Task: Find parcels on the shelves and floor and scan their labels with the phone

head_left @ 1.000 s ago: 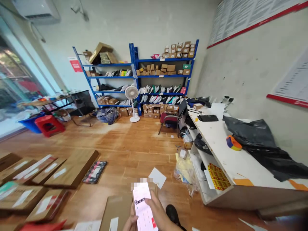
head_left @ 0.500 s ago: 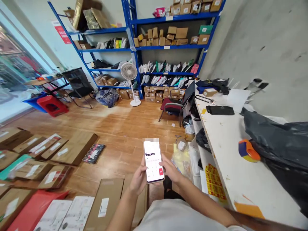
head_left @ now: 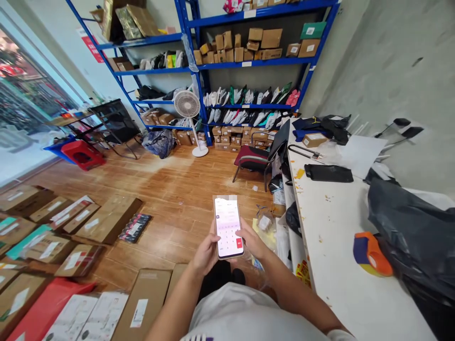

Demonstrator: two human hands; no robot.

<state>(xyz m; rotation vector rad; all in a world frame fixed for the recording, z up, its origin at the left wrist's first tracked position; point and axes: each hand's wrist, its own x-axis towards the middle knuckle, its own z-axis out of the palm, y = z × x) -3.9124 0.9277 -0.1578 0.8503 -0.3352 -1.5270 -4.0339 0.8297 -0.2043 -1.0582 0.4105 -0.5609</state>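
Observation:
A smartphone is held upright in front of my body, its bright screen facing me with a number keypad and a red key at the lower right. My left hand grips its left edge, thumb over the lower left of the screen. On the opposite edge my right hand is closed round the phone, with the thumb over the keypad's right side. The fingers behind the phone are mostly hidden. Small text on the screen is too fine to read.
Cardboard boxes lie on the floor to the left. At right runs a white table with a tape dispenser and black plastic bags. Ahead stand a fan, a chair and blue shelves of parcels.
The phone has shifted slightly up in view, still in both hands. Its screen content looks different, with a dark strip gone. My view has moved a little, and the table appears larger.

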